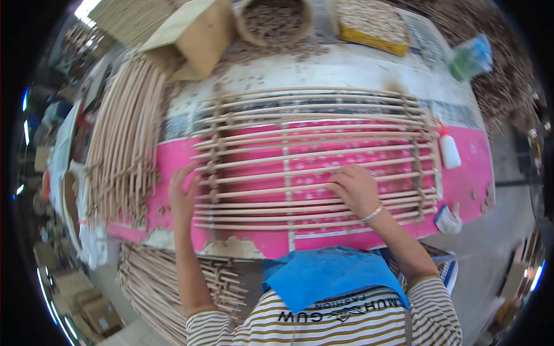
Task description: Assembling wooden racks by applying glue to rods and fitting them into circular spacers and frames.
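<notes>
Several thin wooden rods [323, 155] lie side by side across the table, joined by darker crosswise strips near both ends, like a slatted rack. My left hand [183, 183] is beside the rods' left ends, thumb and fingers apart, with nothing visible between them. Over the middle of the rack, my right hand [356, 189] bends its fingers down onto one rod and appears to grip it. The fingertips' undersides are hidden. A blue cloth [334, 274] covers my lap at the table's near edge.
Bundled rods [124, 138] are stacked at the left; more rods [167, 282] are below the table. At the back stand a wooden box [199, 37], a round tub [306, 23] of small pieces and a yellow tray [372, 43]. A white bottle [449, 151] is right of the rack.
</notes>
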Tool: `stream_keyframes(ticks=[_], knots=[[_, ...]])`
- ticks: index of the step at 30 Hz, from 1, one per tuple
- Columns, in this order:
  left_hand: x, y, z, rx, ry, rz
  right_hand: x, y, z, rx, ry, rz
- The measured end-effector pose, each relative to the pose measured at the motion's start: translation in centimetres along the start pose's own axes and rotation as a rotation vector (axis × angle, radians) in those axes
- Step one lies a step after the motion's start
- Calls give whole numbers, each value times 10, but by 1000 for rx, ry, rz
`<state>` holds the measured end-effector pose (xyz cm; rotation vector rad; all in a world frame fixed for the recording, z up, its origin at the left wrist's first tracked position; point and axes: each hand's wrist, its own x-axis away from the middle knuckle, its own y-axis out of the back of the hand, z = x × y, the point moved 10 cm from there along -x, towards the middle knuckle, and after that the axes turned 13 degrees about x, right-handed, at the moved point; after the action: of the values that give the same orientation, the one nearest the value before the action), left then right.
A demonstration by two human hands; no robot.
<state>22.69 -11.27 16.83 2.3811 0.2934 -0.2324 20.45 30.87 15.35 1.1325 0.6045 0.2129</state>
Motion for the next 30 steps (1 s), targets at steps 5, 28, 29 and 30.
stream_keyframes(ticks=[5, 28, 29, 30], knots=[[-5, 1, -9, -48, -12, 19, -34, 30, -8, 48, -33, -57], [-21, -21, 7, 53, 78, 125, -65, -11, -7, 160, 103, -24], [-21, -21, 9, 50, 82, 121, -64, -11, -7, 175, 110, -35], [-20, -23, 14, 154, 119, 126, -63, -11, -7, 189, 117, -46]])
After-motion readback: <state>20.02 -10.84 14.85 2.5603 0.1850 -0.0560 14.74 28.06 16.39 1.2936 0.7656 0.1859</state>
